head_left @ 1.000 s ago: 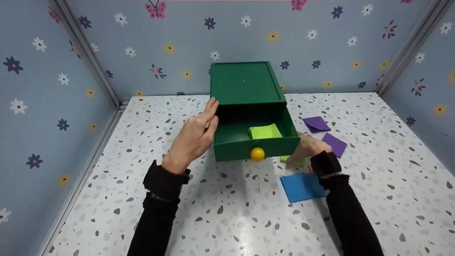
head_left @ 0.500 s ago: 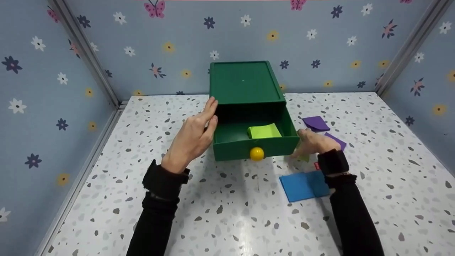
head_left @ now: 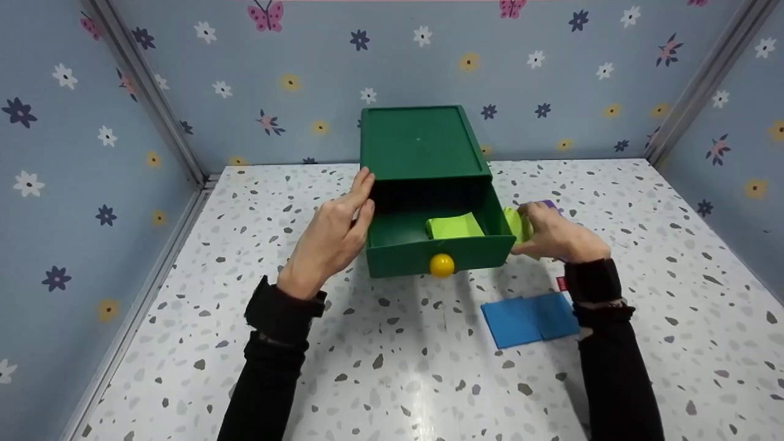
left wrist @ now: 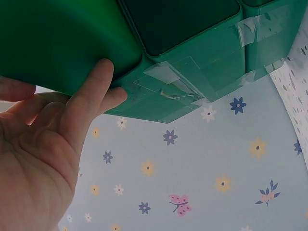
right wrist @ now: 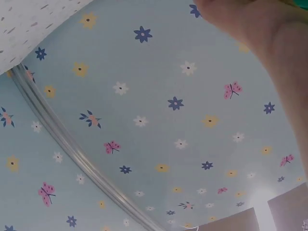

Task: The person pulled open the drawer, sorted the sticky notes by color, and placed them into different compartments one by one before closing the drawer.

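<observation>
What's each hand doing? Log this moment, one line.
left hand: against green box | right hand: pinching lime piece | open drawer: second lime piece inside

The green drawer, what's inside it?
A folded lime-green piece lies in the green drawer, toward the front right. The back is dark and covered by the green box, so I can't tell what's there.

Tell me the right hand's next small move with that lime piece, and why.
Probably raise the lime piece over the near side wall and lower it into the drawer: the right hand pinches it just outside, the drawer stands open with a similar piece inside, and the left hand rests against the box.
</observation>
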Tool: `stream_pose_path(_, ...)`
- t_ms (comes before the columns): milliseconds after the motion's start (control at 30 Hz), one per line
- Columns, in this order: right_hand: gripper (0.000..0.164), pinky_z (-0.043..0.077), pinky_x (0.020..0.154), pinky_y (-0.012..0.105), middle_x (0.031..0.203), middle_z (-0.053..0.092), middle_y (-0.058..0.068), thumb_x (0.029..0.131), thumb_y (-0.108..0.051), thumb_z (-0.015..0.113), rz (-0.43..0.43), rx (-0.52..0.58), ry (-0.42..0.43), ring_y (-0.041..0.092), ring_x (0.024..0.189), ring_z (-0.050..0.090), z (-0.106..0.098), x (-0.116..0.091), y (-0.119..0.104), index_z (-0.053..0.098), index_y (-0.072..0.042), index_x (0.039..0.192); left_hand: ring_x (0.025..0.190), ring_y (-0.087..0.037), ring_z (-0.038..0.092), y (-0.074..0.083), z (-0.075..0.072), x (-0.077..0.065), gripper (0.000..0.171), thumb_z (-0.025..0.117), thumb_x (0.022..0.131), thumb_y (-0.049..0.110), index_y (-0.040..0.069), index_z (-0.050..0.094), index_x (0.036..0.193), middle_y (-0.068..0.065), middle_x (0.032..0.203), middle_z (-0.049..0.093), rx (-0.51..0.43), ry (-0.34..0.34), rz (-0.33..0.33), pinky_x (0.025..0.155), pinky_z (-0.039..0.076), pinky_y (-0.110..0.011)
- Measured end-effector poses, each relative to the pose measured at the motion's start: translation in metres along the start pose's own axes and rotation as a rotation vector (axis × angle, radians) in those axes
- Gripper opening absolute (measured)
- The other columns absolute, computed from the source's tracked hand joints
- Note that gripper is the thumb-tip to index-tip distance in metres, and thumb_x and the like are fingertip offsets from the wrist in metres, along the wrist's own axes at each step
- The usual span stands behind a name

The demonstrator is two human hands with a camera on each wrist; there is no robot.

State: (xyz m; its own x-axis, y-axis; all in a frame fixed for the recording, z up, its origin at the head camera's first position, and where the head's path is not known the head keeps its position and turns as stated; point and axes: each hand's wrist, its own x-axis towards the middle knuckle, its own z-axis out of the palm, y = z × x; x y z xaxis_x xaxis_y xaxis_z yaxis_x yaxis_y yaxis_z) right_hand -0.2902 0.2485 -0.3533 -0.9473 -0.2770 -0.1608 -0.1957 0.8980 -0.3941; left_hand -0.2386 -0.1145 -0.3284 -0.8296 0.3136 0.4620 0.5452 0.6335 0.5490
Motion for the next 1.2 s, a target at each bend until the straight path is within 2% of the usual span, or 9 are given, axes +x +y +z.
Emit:
stream_pose_path(100, 0.079, 0.047, 0.086, 0.043, 0.118, 0.048, 0.018, 0.076, -0.041, 0.074, -0.016, 0.048, 0.038, 0.028, 0.101, 0.048, -0.006, -0.004, -0.003, 0.038, -0.002, 0.135, 0.138, -0.018, 0.034, 0.0, 0.0, 0.0, 0.048, 0.032, 0.103, 0.027, 0.003, 0.032, 0.145, -0.011, 0.153, 0.028, -0.001, 0.003, 0.009, 0.111, 0.034, -0.035)
stream_pose_path(233, 0.08, 0.05, 0.085, 0.044, 0.122, 0.05, 0.019, 0.078, -0.028, 0.073, -0.08, 0.113, 0.121, 0.029, 0.101, 0.052, -0.013, -0.01, -0.007, 0.03, -0.006, 0.141, 0.138, -0.019, 0.034, -0.001, 0.0, 0.0, 0.048, 0.032, 0.103, 0.027, 0.003, 0.032, 0.145, -0.011, 0.153, 0.028, -0.003, 0.002, 0.011, 0.111, 0.035, -0.035)
stream_pose_path(367, 0.079, 0.051, 0.084, 0.045, 0.127, 0.049, 0.02, 0.08, -0.031, 0.072, -0.125, 0.126, 0.198, 0.03, 0.101, 0.055, -0.021, -0.018, -0.012, 0.027, -0.01, 0.141, 0.138, -0.018, 0.034, -0.001, 0.001, 0.0, 0.048, 0.032, 0.103, 0.026, 0.003, 0.031, 0.146, -0.011, 0.153, 0.027, -0.005, -0.001, 0.003, 0.112, 0.034, -0.034)
stream_pose_path(533, 0.071, 0.053, 0.084, 0.047, 0.127, 0.052, 0.019, 0.08, -0.035, 0.072, -0.156, 0.107, 0.266, 0.031, 0.103, 0.057, -0.029, -0.027, -0.018, 0.034, -0.011, 0.136, 0.138, -0.017, 0.034, -0.001, 0.0, -0.001, 0.049, 0.031, 0.104, 0.028, 0.005, 0.031, 0.146, -0.011, 0.154, 0.027, -0.002, -0.008, -0.002, 0.111, 0.035, -0.034)
stream_pose_path(767, 0.051, 0.051, 0.071, 0.037, 0.102, 0.059, 0.014, 0.081, -0.029, 0.071, -0.221, 0.02, 0.394, 0.025, 0.088, 0.055, -0.032, -0.036, -0.024, 0.05, -0.01, 0.123, 0.139, -0.016, 0.033, 0.0, 0.0, -0.001, 0.049, 0.031, 0.104, 0.029, 0.006, 0.03, 0.147, -0.009, 0.154, 0.026, 0.0, -0.008, -0.01, 0.112, 0.034, -0.033)
stream_pose_path(1000, 0.04, 0.051, 0.071, 0.041, 0.124, 0.057, 0.019, 0.082, -0.028, 0.07, -0.295, -0.013, 0.488, 0.028, 0.097, 0.052, -0.034, -0.041, -0.027, 0.056, -0.009, 0.115, 0.139, -0.016, 0.033, 0.0, 0.0, -0.001, 0.049, 0.032, 0.103, 0.03, 0.006, 0.03, 0.146, -0.008, 0.154, 0.026, 0.002, -0.006, -0.011, 0.112, 0.034, -0.034)
stream_pose_path(1200, 0.038, 0.049, 0.071, 0.042, 0.124, 0.058, 0.017, 0.085, -0.034, 0.067, -0.315, -0.015, 0.516, 0.029, 0.103, 0.05, -0.035, -0.044, -0.032, 0.058, -0.01, 0.113, 0.138, -0.018, 0.034, 0.0, 0.0, -0.001, 0.049, 0.032, 0.103, 0.029, 0.005, 0.031, 0.146, -0.009, 0.154, 0.027, -0.002, 0.0, -0.005, 0.112, 0.033, -0.033)
